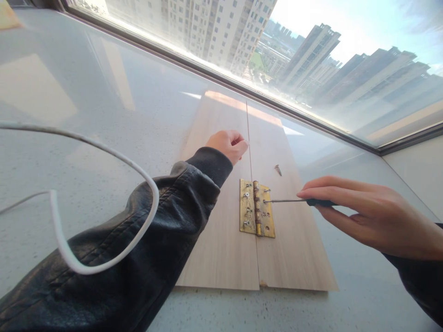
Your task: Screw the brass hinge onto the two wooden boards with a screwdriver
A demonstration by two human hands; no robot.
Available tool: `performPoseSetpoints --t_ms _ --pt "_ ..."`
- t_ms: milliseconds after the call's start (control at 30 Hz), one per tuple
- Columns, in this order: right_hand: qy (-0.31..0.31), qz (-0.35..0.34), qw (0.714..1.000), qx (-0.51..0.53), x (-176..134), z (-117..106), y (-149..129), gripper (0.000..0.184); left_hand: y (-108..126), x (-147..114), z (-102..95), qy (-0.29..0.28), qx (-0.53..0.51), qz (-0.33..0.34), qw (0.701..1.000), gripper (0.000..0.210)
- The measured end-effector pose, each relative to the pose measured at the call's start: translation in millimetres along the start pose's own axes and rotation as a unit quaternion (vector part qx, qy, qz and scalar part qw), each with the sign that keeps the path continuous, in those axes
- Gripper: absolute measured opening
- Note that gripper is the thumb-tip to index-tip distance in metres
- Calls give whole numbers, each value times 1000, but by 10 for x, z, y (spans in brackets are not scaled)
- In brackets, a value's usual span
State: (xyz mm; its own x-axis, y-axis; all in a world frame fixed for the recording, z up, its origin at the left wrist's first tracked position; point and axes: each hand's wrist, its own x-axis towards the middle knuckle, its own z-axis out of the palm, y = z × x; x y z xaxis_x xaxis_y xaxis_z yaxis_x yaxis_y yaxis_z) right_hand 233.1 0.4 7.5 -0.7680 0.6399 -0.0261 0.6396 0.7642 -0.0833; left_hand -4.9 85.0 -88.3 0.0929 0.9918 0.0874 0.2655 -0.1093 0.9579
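A brass hinge [242,207] lies across the seam between the left wooden board [221,258] and the right wooden board [294,263]. Several screws stand in its left leaf, their heads raised. My right hand [363,212] grips a thin screwdriver [287,201] by its dark handle, the tip at a screw position in the upper part of the right leaf. Bare holes show lower on that leaf. A loose screw [278,170] rests on the right board above the hinge. My left hand [229,144] is closed above the left board, by the seam; anything in its fingers is hidden.
A white cable [152,207] loops in front of my left sleeve. The boards lie on a pale speckled countertop [104,147]. Beyond it runs a dark window frame [221,78], with tall buildings outside. A pale wall [415,166] stands at the right.
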Motion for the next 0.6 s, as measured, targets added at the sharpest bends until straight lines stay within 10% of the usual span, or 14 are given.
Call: performPoseSetpoints --t_ms 600 --pt "-94 167 981 -42 157 -26 -50 30 -16 3 5 4 -5 4 1000 16"
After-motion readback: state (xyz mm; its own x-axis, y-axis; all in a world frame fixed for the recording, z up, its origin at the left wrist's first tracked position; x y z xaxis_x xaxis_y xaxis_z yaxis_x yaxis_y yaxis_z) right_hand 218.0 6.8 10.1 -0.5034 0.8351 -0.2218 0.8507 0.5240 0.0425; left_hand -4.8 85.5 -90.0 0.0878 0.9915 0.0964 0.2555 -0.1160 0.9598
